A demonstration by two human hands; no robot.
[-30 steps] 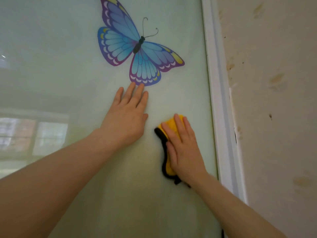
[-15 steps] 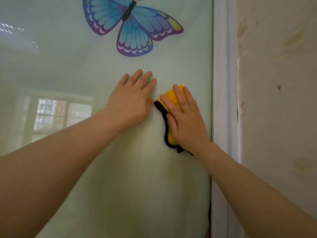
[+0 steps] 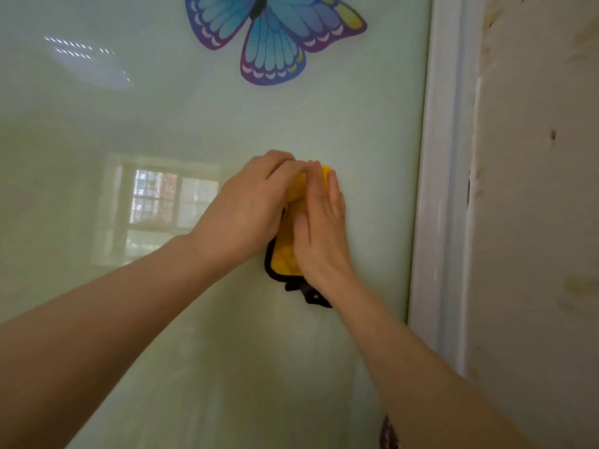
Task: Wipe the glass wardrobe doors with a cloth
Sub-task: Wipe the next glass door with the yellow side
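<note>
Two hands meet on one yellow cloth (image 3: 285, 254), which lies flat against the pale green glass door (image 3: 194, 319), below the butterfly sticker (image 3: 275, 37) and somewhat left of the white door frame (image 3: 444, 189); the cloth's long axis runs nearly upright, its black-edged lower end showing by the right wrist. The right hand (image 3: 319, 228) presses it to the glass with straight fingers pointing up, palm flat, gripping nothing; the left hand (image 3: 249, 209) comes in from the left with its fingers curled over the cloth's upper end, and it looks to be pinching or gathering the fabric there, though the fingertips are blurred. Both hands are on the cloth, so neither is nearer; the unwiped reach of glass lies mostly to the left and below, with only a narrow strip left between the cloth and the frame; the next stroke probably turns on whichever hand takes over the cloth.
</note>
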